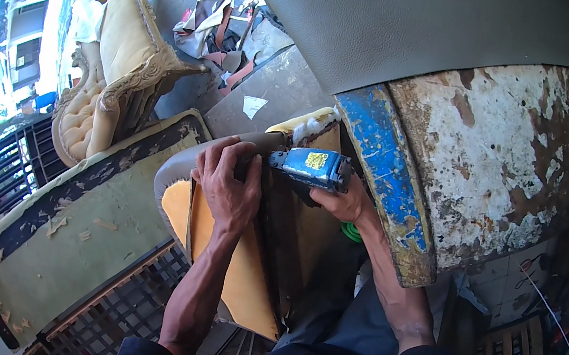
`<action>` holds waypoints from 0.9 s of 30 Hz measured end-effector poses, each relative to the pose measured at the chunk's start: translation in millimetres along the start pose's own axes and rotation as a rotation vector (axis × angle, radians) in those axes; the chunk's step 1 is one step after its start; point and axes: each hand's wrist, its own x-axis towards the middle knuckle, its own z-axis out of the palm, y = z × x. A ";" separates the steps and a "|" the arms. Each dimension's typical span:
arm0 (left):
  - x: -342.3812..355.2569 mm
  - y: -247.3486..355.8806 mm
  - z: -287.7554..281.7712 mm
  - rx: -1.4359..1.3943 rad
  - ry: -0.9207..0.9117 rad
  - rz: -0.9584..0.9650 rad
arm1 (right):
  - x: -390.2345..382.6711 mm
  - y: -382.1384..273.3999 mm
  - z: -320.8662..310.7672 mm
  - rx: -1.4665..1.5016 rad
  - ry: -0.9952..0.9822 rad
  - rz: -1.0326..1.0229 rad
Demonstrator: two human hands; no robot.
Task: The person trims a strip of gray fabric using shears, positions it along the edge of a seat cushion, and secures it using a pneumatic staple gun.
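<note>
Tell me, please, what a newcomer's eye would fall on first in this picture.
Probably the bright blue tool near the centre, held in the right hand, close to the left hand resting on a partly covered foam piece. Next might come the peeling, paint-worn surface at the right, then the cream tufted chair at the upper left.

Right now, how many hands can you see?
2: the left hand rests on the grey-brown cover; the right hand grips the blue staple gun. Some of the right hand's fingers are hidden behind the tool.
</note>
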 end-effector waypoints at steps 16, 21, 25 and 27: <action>0.2 3.5 5.7 0.044 0.019 0.022 | -4.0 11.2 -7.8 -0.140 0.059 -0.099; 0.6 7.0 6.1 0.029 0.027 0.020 | -2.4 14.7 -11.8 0.064 0.012 0.043; -1.0 6.2 8.3 0.051 0.032 0.020 | -5.2 24.8 -16.5 -0.016 0.009 0.019; -1.2 5.1 9.5 0.045 0.026 0.014 | -6.3 26.3 -16.4 -0.041 0.003 0.027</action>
